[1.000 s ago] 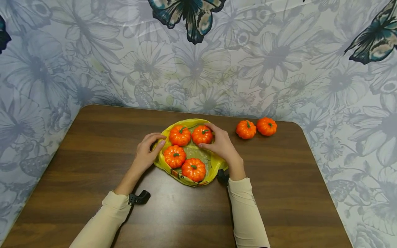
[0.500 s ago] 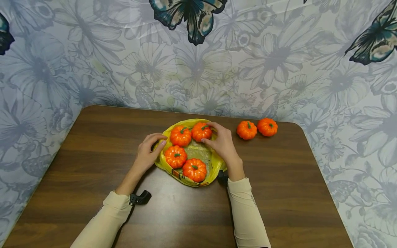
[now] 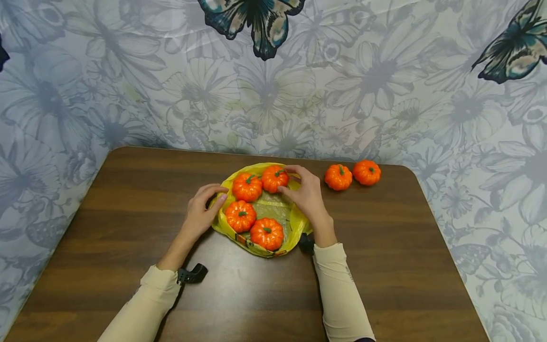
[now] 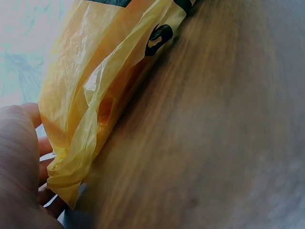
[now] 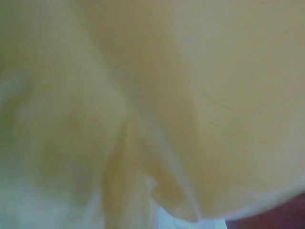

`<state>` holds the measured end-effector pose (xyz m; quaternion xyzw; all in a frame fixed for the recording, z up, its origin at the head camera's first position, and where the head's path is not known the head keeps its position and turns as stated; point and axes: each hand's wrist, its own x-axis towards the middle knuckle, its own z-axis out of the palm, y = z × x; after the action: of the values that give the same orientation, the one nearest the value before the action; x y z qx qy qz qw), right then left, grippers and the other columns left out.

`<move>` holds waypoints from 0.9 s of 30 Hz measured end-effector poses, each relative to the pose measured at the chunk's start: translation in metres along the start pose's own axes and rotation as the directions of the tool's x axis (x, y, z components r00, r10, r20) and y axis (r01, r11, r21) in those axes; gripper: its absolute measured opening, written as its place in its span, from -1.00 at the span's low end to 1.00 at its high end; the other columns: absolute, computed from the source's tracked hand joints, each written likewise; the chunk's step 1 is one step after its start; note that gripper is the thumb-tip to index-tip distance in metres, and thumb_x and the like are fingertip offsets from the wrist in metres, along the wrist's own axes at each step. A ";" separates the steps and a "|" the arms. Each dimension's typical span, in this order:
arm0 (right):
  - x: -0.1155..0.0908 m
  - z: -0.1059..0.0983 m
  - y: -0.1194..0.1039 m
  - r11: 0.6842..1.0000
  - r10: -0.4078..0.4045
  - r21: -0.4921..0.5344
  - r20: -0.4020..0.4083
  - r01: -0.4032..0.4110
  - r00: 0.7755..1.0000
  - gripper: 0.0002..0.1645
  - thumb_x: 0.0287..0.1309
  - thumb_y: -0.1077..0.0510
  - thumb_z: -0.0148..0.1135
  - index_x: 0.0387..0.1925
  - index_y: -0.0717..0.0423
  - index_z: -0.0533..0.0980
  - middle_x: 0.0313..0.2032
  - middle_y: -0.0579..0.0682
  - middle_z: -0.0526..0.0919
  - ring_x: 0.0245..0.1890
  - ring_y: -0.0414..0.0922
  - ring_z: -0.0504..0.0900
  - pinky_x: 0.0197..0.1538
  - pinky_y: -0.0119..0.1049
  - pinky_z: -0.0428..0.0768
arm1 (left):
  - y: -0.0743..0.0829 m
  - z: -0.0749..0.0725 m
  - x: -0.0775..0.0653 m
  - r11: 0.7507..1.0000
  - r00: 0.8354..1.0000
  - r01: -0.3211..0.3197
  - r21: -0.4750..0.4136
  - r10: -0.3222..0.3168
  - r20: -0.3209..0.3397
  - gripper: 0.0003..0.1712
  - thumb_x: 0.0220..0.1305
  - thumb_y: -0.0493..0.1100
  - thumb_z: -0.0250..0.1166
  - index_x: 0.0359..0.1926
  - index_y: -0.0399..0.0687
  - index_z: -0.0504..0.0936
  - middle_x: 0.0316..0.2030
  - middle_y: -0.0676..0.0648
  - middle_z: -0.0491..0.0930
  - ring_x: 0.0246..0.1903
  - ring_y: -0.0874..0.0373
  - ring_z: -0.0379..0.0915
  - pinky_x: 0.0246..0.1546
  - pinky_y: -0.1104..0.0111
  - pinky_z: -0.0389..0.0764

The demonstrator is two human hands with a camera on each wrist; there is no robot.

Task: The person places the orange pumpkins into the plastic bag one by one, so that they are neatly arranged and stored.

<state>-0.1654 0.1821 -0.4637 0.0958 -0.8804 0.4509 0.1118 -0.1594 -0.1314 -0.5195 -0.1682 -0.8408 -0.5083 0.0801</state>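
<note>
Several small orange toy-like pumpkins lie inside a yellow plastic bag [image 3: 295,223], its rim spread into a round. My left hand [image 3: 201,209] holds the bag's left rim, thumb and fingers curved at the edge; in the left wrist view its fingers [image 4: 45,167] reach behind the crumpled yellow film. My right hand [image 3: 305,194] grips the far right pumpkin [image 3: 275,178] at its right side, thumb in front and fingers behind. Other pumpkins in the bag sit at back left [image 3: 247,186], left [image 3: 240,216] and front [image 3: 267,233]. Blurred yellow film fills the right wrist view.
Two more pumpkins stand side by side at the table's back right, one nearer [image 3: 338,177] and one at its right [image 3: 366,172]. The brown wooden table [image 3: 128,213] meets a flower-printed cloth backdrop [image 3: 363,95] along its far edge.
My right hand and the pumpkin in it have shifted slightly away and left, toward the bag's back rim. The left hand stays at the bag's left rim.
</note>
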 end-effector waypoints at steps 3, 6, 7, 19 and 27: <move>0.000 -0.005 0.001 0.999 0.004 0.042 -0.031 -0.002 0.999 -0.40 0.13 0.25 0.59 0.20 0.27 0.60 0.18 0.19 0.69 0.22 0.15 0.68 0.27 -0.03 0.66 | 0.001 0.000 0.000 1.000 1.000 0.003 0.004 -0.003 -0.002 -0.73 0.50 -0.11 0.33 0.10 -0.09 0.74 0.24 -0.23 0.61 0.32 -0.15 0.47 0.40 -0.12 0.39; 0.000 -0.011 0.003 0.996 0.006 0.093 -0.065 0.000 0.998 -0.41 0.16 0.20 0.59 0.20 0.26 0.61 0.17 0.18 0.70 0.21 0.13 0.70 0.29 -0.05 0.65 | 0.000 0.000 0.000 1.000 1.000 0.002 0.008 -0.002 -0.002 -0.74 0.50 -0.11 0.33 0.10 -0.08 0.74 0.24 -0.22 0.61 0.32 -0.14 0.47 0.40 -0.12 0.40; -0.001 -0.013 0.004 0.994 0.006 0.111 -0.075 0.003 0.997 -0.41 0.16 0.19 0.59 0.20 0.26 0.61 0.17 0.19 0.70 0.21 0.14 0.71 0.29 -0.04 0.65 | -0.001 0.001 0.000 1.000 1.000 0.001 0.009 -0.001 -0.002 -0.74 0.50 -0.11 0.33 0.10 -0.08 0.74 0.24 -0.22 0.61 0.32 -0.14 0.47 0.40 -0.12 0.40; -0.006 -0.042 -0.009 0.977 0.043 0.211 -0.172 -0.006 0.984 -0.44 0.20 0.36 0.50 0.22 0.34 0.55 0.21 0.36 0.61 0.30 0.31 0.57 0.40 0.17 0.51 | 0.001 0.000 0.000 1.000 1.000 0.001 -0.004 -0.001 0.003 -0.73 0.51 -0.11 0.32 0.11 -0.11 0.73 0.25 -0.24 0.60 0.32 -0.16 0.46 0.40 -0.13 0.39; -0.013 -0.065 -0.016 0.984 0.047 0.178 -0.291 0.006 0.956 -0.40 0.13 0.39 0.53 0.21 0.39 0.56 0.18 0.34 0.64 0.29 0.26 0.56 0.40 0.20 0.50 | 0.001 0.000 -0.001 1.000 1.000 0.006 0.000 -0.006 0.008 -0.73 0.51 -0.11 0.32 0.11 -0.09 0.73 0.24 -0.24 0.60 0.31 -0.16 0.47 0.39 -0.14 0.39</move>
<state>-0.1416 0.2268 -0.4184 0.0279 -0.8114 0.5375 0.2278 -0.1585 -0.1312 -0.5189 -0.1676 -0.8417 -0.5077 0.0753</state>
